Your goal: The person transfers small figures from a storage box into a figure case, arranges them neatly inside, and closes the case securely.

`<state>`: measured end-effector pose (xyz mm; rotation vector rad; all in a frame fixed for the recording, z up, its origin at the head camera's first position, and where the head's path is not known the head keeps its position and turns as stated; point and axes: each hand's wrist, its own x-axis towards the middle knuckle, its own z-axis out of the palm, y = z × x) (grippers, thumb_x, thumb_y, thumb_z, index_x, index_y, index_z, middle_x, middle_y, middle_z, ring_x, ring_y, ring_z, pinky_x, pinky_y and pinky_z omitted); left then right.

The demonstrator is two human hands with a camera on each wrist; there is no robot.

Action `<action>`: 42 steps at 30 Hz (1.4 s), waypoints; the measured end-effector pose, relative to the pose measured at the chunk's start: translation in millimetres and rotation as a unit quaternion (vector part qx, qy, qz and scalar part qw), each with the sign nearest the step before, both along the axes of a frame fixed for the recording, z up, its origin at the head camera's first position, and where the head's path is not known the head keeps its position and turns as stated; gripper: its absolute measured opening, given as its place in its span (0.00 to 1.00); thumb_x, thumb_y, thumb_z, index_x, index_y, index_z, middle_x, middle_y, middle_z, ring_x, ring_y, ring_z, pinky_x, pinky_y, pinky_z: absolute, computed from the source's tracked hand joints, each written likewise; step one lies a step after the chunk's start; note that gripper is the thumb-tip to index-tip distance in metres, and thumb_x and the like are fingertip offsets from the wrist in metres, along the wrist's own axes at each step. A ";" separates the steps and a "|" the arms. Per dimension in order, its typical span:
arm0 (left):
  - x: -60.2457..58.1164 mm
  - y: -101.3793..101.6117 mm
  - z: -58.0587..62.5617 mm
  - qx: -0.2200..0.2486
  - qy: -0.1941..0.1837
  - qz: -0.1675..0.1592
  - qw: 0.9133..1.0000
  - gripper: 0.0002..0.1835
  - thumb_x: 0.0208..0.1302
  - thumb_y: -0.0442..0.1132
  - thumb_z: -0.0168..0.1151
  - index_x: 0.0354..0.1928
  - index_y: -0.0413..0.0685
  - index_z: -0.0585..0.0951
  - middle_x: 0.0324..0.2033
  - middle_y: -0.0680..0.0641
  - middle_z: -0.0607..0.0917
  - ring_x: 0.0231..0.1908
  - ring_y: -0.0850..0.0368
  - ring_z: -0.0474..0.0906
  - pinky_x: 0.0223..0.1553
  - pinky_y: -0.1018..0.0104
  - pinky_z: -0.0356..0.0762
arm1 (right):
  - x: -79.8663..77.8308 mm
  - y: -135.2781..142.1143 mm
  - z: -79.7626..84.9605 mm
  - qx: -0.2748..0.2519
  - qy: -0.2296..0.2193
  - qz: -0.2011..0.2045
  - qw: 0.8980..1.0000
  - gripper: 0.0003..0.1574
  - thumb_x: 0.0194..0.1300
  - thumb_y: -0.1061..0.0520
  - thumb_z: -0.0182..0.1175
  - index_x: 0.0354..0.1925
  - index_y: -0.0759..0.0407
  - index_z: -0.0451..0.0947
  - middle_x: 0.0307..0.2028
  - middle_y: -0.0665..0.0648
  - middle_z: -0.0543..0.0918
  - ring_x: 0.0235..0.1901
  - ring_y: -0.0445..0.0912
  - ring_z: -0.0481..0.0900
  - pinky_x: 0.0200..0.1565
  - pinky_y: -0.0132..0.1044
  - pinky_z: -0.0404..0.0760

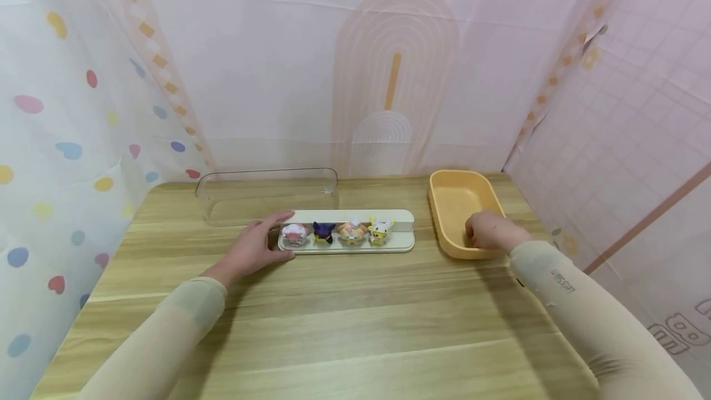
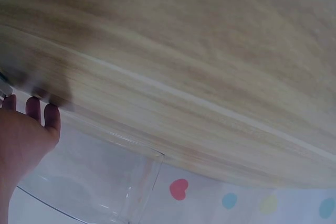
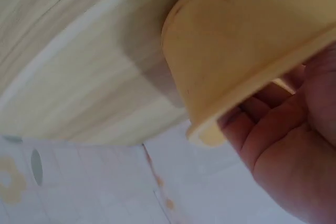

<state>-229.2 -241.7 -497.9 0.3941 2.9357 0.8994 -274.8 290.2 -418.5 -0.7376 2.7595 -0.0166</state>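
My left hand [image 1: 257, 248] grips the left end of a cream display base [image 1: 404, 240], thumb at its front edge and fingers at the back. Several small figurines stand in a row on it: a pink-and-white one [image 1: 295, 235], a dark purple one [image 1: 323, 233], an orange-tan one [image 1: 352, 233] and a white-and-yellow one [image 1: 380, 231]. To the right, my right hand [image 1: 493, 231] reaches down inside an orange-yellow bin [image 1: 435, 218] near its front. In the right wrist view, the bin wall [image 3: 236, 40] hides the fingertips of that hand [image 3: 294, 145], and anything in them.
Behind the base and to its left lies a clear plastic cover [image 1: 266, 195], also visible in the left wrist view. Everything rests on a wood-grain table [image 1: 355, 326]. Printed curtains [image 1: 266, 79] hang along its back and sides.
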 end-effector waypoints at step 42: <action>2.1 -0.6 0.8 -0.012 0.020 -0.006 1.000 0.51 0.59 0.52 0.82 0.82 0.63 0.65 0.74 0.36 0.77 0.71 0.21 0.68 0.69 0.21 0.65 | -16.7 5.3 -24.5 -0.106 0.053 -0.204 0.972 0.32 0.66 0.51 0.75 0.58 0.71 0.79 0.56 0.70 0.87 0.52 0.61 0.86 0.57 0.60 0.83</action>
